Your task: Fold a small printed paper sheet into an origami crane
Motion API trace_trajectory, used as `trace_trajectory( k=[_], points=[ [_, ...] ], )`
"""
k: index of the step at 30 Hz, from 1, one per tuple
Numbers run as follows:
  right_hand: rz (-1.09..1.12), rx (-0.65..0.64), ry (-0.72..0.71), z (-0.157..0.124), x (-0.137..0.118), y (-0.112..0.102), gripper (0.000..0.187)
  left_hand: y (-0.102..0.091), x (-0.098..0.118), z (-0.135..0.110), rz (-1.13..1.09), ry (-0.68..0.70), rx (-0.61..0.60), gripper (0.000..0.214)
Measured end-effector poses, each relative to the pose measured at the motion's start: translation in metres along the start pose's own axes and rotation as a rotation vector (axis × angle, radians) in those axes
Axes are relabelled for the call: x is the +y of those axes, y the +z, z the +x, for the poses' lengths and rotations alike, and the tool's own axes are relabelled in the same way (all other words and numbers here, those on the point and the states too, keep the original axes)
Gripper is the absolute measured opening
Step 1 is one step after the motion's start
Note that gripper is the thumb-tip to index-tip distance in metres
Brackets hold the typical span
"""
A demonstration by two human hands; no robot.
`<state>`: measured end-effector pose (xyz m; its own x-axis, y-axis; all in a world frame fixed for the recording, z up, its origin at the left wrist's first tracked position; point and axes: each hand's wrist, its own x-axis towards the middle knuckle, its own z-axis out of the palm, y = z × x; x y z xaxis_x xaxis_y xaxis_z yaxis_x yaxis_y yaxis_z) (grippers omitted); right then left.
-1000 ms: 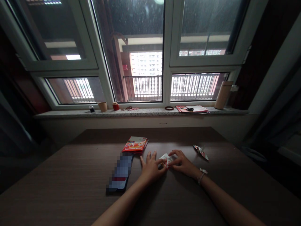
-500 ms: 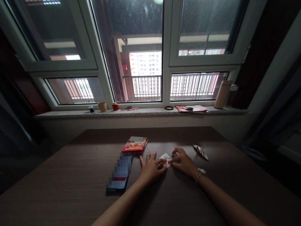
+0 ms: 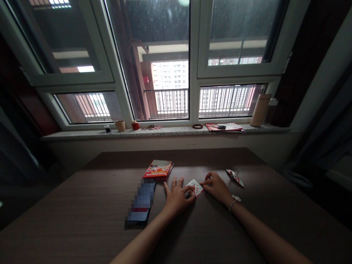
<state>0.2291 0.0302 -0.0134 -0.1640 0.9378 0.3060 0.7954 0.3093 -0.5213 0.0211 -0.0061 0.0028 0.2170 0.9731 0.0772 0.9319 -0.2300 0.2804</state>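
A small folded paper [image 3: 196,187], white with red print and roughly diamond-shaped, lies on the brown table between my hands. At its left side, the thumb and index finger of my left hand [image 3: 177,195] hold it against the tabletop, while the other fingers of that hand are spread. My right hand [image 3: 217,188] has its fingertips pinched together at the paper's right corner, with the remaining fingers curled. A bracelet circles the right wrist. Beyond the right hand is another folded paper piece [image 3: 235,177], which neither hand touches.
A stack of red printed papers [image 3: 158,169] lies left of centre, behind a phone [image 3: 141,201]. On the windowsill [image 3: 170,131] stand a paper cup [image 3: 120,126], a red spool-like item [image 3: 135,125] and a tan bottle [image 3: 260,110]; scissors [image 3: 221,127] rest on papers.
My right fingertips have shifted slightly right and up to the paper's right corner, so more of its printed face shows. My left hand has stayed nearly in place.
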Motion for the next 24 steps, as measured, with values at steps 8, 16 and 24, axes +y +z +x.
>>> trace_trajectory(
  k=[8, 16, 24],
  points=[
    [0.054, 0.010, -0.030, 0.002, 0.004, 0.005, 0.018, 0.007, 0.004, 0.001, 0.009, 0.014, 0.076, 0.039],
    [0.037, -0.012, -0.150, 0.001, -0.009, 0.007, 0.016, 0.008, 0.002, 0.005, -0.030, 0.031, 0.048, 0.036],
    [-0.101, 0.054, -0.070, 0.005, -0.019, 0.014, 0.012, 0.009, 0.000, 0.005, -0.056, 0.052, 0.066, 0.033]
  ],
)
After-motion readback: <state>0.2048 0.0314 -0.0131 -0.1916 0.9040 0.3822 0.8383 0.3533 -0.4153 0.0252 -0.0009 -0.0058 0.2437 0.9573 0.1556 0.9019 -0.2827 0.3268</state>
